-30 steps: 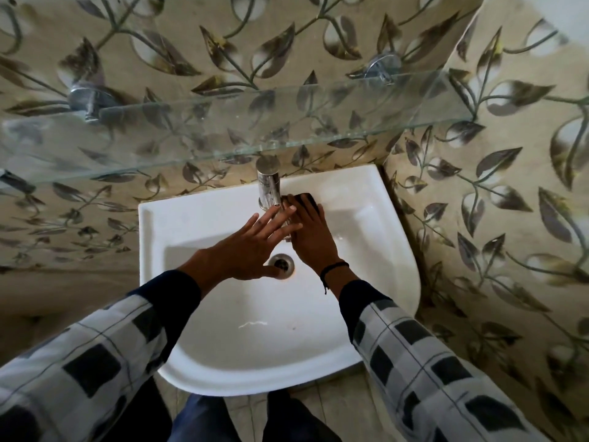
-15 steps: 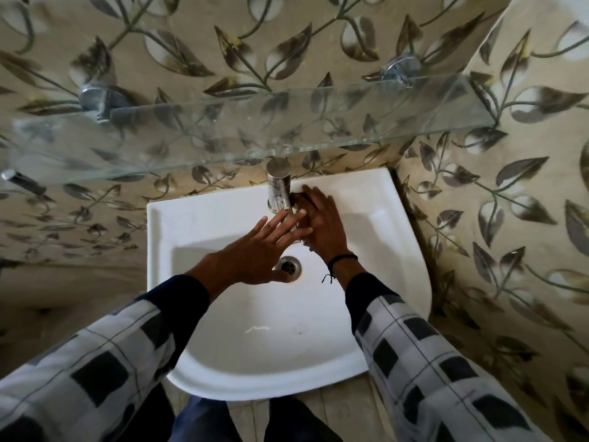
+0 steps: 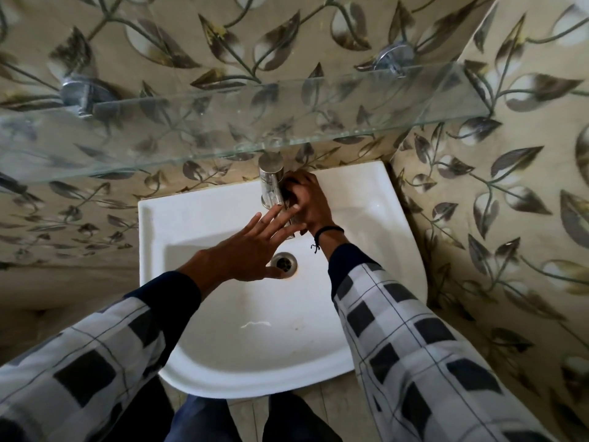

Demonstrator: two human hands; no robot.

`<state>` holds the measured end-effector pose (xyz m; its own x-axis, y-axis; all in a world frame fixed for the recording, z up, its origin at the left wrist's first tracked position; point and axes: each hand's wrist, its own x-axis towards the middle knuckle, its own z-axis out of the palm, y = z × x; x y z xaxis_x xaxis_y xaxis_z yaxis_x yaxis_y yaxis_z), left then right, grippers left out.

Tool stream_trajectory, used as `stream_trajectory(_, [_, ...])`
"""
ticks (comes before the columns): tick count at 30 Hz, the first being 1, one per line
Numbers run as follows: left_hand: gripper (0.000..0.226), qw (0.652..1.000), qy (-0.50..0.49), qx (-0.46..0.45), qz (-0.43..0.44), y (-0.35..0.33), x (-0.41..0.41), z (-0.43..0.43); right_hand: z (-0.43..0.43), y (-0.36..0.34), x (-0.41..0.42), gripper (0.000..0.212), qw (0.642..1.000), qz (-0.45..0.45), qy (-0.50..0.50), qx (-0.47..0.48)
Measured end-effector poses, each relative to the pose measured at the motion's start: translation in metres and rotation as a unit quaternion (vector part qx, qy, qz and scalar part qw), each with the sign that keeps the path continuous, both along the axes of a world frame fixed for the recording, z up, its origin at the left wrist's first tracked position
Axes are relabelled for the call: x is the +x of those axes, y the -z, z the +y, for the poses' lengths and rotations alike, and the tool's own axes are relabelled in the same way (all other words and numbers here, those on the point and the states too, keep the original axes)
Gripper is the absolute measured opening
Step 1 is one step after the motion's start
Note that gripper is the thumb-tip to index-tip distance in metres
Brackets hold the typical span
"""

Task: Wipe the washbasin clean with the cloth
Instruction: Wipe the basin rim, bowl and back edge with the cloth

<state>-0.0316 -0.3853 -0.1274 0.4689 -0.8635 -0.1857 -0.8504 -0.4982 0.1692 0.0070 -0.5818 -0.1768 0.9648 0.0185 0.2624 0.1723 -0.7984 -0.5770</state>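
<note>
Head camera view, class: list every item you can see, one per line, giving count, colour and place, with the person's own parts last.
White ceramic washbasin: one, white, fixed in the corner of the walls.
Chrome tap: one, silver, at the basin's back edge.
Metal drain: one, silver, in the bowl.
Clear glass shelf: one, transparent, above the basin.
Chrome shelf brackets: two, silver, on the wall.
Leaf-patterned wall tiles: beige with grey leaves, behind and to the right.
Dark cloth: mostly hidden under the right hand.
Right hand: against the tap, black wristband.
Left hand: fingers spread, over the bowl.
Checked sleeves: two, white and black.
</note>
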Motion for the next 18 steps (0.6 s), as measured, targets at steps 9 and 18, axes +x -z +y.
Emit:
stream_trajectory(9, [0.102,1.0,-0.003,0.011,0.006,-0.006,0.0,0.001,-0.043,0.013,-0.03,0.042,0.992,-0.049,0.021,-0.116])
stream_trajectory(18, [0.103,1.0,-0.003,-0.006,0.013,-0.001,0.0,0.002,-0.034,0.023,-0.063,0.046,0.983,0.009,0.16,-0.086])
